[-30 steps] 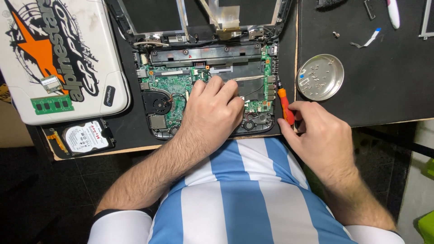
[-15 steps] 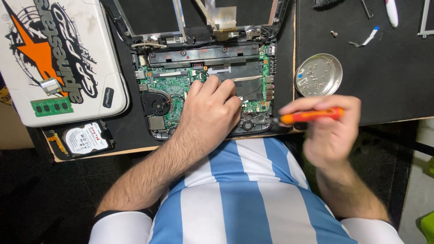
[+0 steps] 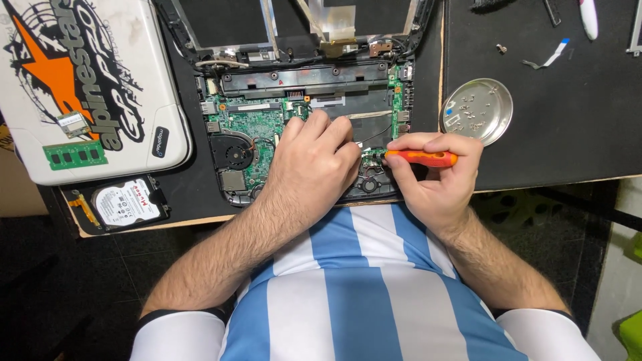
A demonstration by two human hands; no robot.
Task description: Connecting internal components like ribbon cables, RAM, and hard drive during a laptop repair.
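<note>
Black mat [image 3: 555,134], left hand [image 3: 311,164] flat on motherboard [image 3: 257,130], right hand [image 3: 438,177] gripping screwdriver [image 3: 421,158]

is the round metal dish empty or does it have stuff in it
Not empty: the round metal dish holds several small screws scattered across its bottom.

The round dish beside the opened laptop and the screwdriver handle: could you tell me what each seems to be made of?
The round dish looks like bare metal, silvery with a dull sheen and small screws inside. The screwdriver handle, gripped in the right hand, looks like glossy orange plastic; its smooth, uniform colour suggests so.
</note>
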